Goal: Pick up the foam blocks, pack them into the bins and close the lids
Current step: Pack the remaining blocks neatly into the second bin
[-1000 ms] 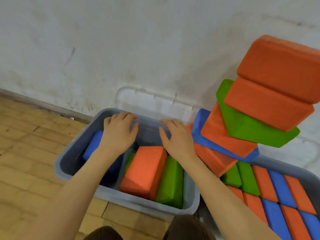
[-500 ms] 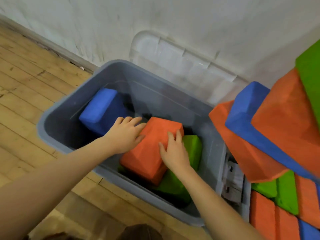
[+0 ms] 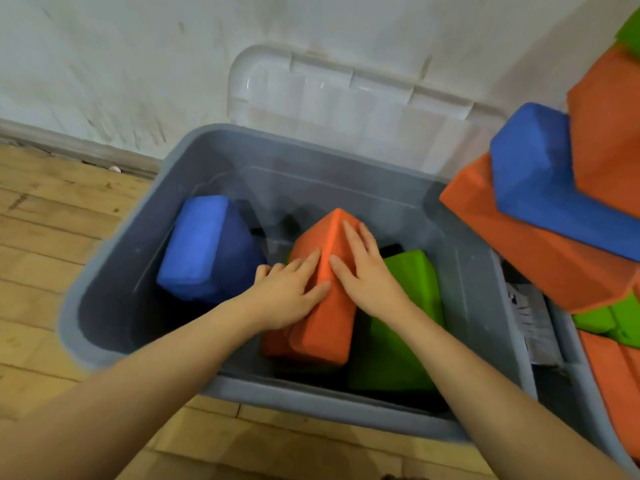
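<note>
Inside the grey bin (image 3: 114,271), the tilted orange foam block (image 3: 325,306) is pressed by the flat-fingered left hand (image 3: 287,296) and right hand (image 3: 367,275). Judged light, soft, compressible; best gripped across opposite faces.

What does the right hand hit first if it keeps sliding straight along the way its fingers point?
The right hand lies flat on the tilted orange block, fingers pointing up toward its top corner. Past that corner, the line most likely meets the far wall of the grey bin, though depth there is hard to judge.

Three foam blocks in the grey bin (image 3: 114,285): one blue (image 3: 199,247), one orange (image 3: 325,323), one green (image 3: 398,341).
</note>
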{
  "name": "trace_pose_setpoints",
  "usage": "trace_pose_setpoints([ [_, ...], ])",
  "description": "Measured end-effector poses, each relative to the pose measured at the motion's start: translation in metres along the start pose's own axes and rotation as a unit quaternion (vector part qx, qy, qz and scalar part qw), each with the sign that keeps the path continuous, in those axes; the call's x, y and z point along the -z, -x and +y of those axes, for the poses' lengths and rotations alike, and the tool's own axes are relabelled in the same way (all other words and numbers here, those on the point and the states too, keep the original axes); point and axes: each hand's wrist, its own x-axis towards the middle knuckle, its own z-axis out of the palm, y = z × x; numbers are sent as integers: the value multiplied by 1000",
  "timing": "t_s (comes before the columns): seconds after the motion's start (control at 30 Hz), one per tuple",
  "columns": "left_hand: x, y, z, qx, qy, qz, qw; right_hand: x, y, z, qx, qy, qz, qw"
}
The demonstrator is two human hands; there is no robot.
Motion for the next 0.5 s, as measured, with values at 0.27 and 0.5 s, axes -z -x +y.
trace_pose_setpoints([
  [0.27, 19, 18, -21, -47, -90, 8, 995, 8, -25, -26, -95, -65, 62, 991],
  [0.5, 43, 38, -63, 84, -215, 93, 968, 10, -14, -71, -20, -64, 142, 988],
])
